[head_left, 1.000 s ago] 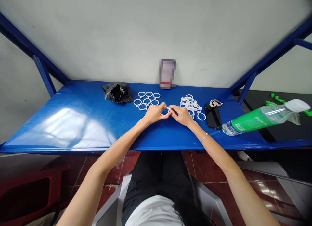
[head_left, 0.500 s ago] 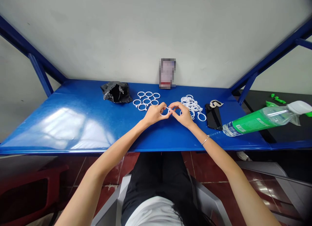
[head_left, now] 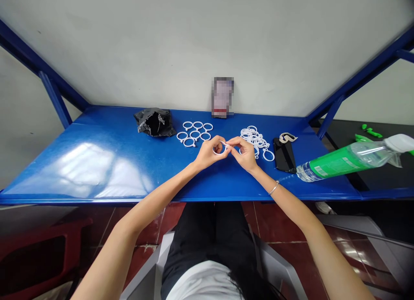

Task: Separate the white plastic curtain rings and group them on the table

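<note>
Between my two hands, just above the blue tabletop, is a white curtain ring (head_left: 219,154) with a small eyelet. My left hand (head_left: 205,154) is closed on its left side, fingers curled around the loop. My right hand (head_left: 246,157) pinches the ring's right side near the eyelet, where the fingertips partly hide it. Beyond my left hand, several white curtain rings (head_left: 195,139) lie spread out flat in a loose cluster. A heaped pile of similar rings (head_left: 255,139) sits just past my right hand, partly covered by it.
A crumpled black plastic bag (head_left: 154,122) lies open at the back left. A pixelated upright item (head_left: 222,97) leans on the wall. To the right are a black phone (head_left: 284,157), a beige looped item (head_left: 287,138) and a green-labelled bottle (head_left: 343,160). Blue frame bars (head_left: 54,97) flank the table (head_left: 168,175).
Both hands have shifted very slightly to the right with the ring. The ring's loop now shows more openly between them. The rings on the table lie as before.
</note>
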The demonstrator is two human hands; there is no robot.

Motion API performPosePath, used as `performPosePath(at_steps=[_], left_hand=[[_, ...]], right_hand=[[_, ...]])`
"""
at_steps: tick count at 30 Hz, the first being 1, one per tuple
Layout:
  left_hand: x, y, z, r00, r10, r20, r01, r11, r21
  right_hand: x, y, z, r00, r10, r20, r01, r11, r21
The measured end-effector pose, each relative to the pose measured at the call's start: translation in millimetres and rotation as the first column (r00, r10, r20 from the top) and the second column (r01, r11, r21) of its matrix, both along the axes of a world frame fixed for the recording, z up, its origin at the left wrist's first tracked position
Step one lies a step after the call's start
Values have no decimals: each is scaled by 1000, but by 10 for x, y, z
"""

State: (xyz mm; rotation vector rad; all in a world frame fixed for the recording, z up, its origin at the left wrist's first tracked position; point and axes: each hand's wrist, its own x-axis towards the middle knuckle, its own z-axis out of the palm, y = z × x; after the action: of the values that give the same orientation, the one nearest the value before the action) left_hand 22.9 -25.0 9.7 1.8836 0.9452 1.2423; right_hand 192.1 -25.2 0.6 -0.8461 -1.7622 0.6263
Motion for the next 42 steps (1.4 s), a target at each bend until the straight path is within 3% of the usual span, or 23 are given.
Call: performPosePath(at_steps=[9,15,19,24,27,30,34,38,42], left_hand=[[17,-75,23,1000,5,-13,-4,994,106],[-23,-2,-13,999,-30,-31,35,987,159],[-65,35,6,996,-67,-55,72,992,100],[-87,28,63,985,-87,-151,108,985,138],[-84,7,127,962,-147,-229,177,977,120],[-92,-15,183,930,-237,-282,265,962,65],[-137,-107,173,909,-267,-319,267,963,-45],[-154,-321,33,969,-108,-222,80,988,-129],[-74,-551,-172,996,76,47,-60,956,-288]], right_hand=[[18,-102,113,999,-50,20,46,982,184],[0,-88,143,1000,-19,14,16,985,172],[40,-71,257,994,-21,111,1,985,172],[95,-198,389,979,-49,197,17,987,157],[70,-381,314,980,-158,118,147,984,101],[-12,-552,122,964,-266,-17,267,964,1],[-147,-655,-122,926,-344,-156,313,930,-193],[-223,-657,-193,930,-354,-100,328,921,-211],[-238,-652,-188,940,-340,-17,332,927,-171]])
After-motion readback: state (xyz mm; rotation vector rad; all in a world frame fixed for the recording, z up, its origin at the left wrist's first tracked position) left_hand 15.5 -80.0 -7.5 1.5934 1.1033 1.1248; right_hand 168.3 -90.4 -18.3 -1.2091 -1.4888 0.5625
